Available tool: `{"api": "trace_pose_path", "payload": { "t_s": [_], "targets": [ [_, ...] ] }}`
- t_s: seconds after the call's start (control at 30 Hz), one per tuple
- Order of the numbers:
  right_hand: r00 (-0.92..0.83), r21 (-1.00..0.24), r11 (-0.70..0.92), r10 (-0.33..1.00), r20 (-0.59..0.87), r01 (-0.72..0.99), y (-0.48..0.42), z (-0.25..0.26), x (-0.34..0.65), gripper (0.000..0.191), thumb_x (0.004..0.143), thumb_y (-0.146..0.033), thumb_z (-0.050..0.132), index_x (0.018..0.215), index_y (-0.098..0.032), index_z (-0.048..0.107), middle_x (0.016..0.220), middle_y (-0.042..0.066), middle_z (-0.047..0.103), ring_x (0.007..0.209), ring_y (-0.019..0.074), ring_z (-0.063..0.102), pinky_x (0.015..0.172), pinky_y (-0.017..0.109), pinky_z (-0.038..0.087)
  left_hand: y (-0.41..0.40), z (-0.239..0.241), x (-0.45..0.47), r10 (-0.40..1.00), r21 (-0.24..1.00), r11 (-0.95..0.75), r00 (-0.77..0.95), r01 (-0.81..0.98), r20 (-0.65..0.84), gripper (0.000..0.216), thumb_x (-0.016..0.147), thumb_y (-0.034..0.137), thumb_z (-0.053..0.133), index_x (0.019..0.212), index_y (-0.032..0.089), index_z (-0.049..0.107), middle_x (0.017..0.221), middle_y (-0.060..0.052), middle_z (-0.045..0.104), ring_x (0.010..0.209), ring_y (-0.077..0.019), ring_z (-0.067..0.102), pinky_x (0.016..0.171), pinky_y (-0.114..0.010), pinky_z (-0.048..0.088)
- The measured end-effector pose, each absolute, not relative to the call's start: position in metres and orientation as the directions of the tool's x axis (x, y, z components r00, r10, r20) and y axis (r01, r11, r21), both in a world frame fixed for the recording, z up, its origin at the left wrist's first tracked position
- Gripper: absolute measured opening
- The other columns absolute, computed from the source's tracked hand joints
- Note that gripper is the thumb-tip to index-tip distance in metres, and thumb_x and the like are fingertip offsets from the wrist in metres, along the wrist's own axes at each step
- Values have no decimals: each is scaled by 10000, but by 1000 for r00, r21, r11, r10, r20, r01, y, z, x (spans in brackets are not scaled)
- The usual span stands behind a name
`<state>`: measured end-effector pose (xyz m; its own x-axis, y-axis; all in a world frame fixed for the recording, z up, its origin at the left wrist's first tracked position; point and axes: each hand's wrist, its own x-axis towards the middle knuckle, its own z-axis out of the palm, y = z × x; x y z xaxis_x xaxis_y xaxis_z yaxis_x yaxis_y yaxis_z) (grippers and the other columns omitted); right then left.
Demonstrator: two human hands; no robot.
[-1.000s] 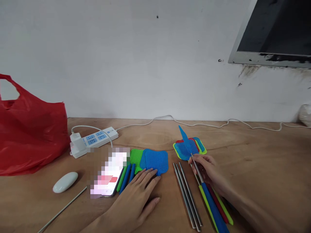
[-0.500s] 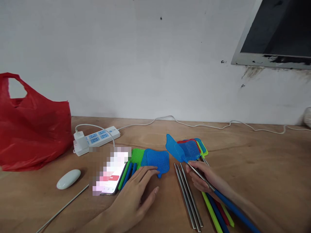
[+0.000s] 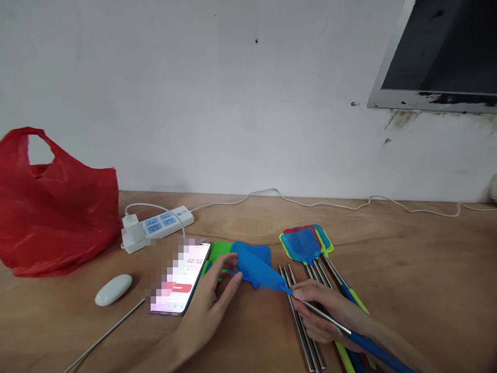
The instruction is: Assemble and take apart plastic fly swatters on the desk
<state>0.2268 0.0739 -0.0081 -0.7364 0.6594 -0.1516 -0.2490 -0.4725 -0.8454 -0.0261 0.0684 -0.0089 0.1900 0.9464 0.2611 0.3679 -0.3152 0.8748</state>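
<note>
Blue swatter [image 3: 262, 270], gripped near its neck by right hand [image 3: 325, 306], head just beside unclenched left hand [image 3: 207, 311]

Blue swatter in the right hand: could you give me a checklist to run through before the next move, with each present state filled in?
1. Right hand gripping the blue swatter near its neck: ok.
2. Head fully seated on the shaft: cannot tell, fingers cover the joint.
3. Left hand touching the head: cannot tell; thumb and fingers are parted at its edge.
4. Bare metal rods lying together: ok, side by side.
5. Loose blue head fully visible: not ok, the held swatter partly covers it.
6. Stacked swatters with heads overlapping: ok.
</note>
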Motion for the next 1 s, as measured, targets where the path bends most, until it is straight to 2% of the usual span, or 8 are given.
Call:
{"api": "trace_pose_path", "payload": {
  "t_s": [0.07, 0.17, 0.3, 0.43, 0.6, 0.73, 0.83, 1.0],
  "targets": [
    [-742, -857, -463, 651, -157, -225, 73, -9, 226, 365, 832, -437, 650, 595, -176, 556, 266, -119, 322, 201, 43, 153, 264, 176, 153, 74, -5, -27, 940, 869, -332, 202, 368, 273, 236, 978, 440, 492, 947, 225, 584, 923, -32, 652, 854, -210, 619, 775, -319, 503],
    [-735, -869, -449, 657, -165, -207, 72, -11, 226, 381, 808, -462, 673, 587, -176, 553, 261, -116, 332, 192, 41, 157, 260, 184, 135, 79, 1, -27, 935, 900, -320, 254, 295, 249, 374, 956, 482, 515, 701, 211, 484, 643, 32, 540, 609, -142, 544, 577, -240, 439],
    [-716, -897, -408, 676, -174, -168, 74, -13, 225, 392, 798, -487, 667, 582, -182, 548, 257, -114, 341, 192, 40, 163, 273, 196, 152, 79, 7, -27, 949, 981, -123, 305, 151, 72, 417, 903, 590, 547, 747, 206, 497, 535, 56, 562, 397, -101, 516, 407, -194, 396],
    [-661, -957, -287, 726, -192, -38, 74, -5, 223, 454, 818, -567, 618, 576, -193, 528, 279, -117, 340, 229, 41, 196, 298, 198, 136, 78, 6, -26, 972, 992, 32, 225, 123, -59, 495, 801, 698, 594, 792, 210, 511, 493, 73, 549, 289, -88, 450, 276, -170, 346],
    [-599, -977, -108, 776, -197, 181, 69, 5, 226, 432, 899, -510, 544, 601, -198, 509, 320, -119, 323, 274, 44, 243, 332, 200, 112, 75, 3, -23, 986, 988, 21, 159, 155, -46, 506, 823, 712, 556, 802, 208, 518, 417, 115, 424, 253, -58, 326, 244, -136, 262],
    [-535, -960, -49, 822, -196, 277, 69, 4, 234, 396, 895, -472, 566, 602, -214, 502, 319, -117, 310, 274, 58, 256, 322, 207, 111, 78, 6, -27, 994, 997, 67, 78, 45, -71, 519, 776, 720, 616, 784, 223, 469, 411, 142, 348, 279, -40, 261, 264, -114, 208],
    [-461, -973, -19, 878, -125, 229, 76, 0, 238, 413, 866, -517, 599, 605, -202, 547, 323, -110, 326, 270, 55, 254, 319, 213, 104, 83, 7, -33, 995, 995, 98, 23, -28, -97, 540, 748, 737, 633, 803, 234, 446, 366, 165, 301, 274, -31, 182, 262, -103, 187],
    [-370, -984, -157, 922, -117, -80, 90, -7, 237, 510, 804, -661, 604, 581, -217, 491, 277, -120, 305, 220, 48, 194, 273, 194, 145, 83, 3, -33, 978, 992, 83, 181, 97, -100, 494, 837, 708, 558, 825, 218, 500, 364, 137, 367, 245, -48, 260, 239, -112, 224]
  ]
}}
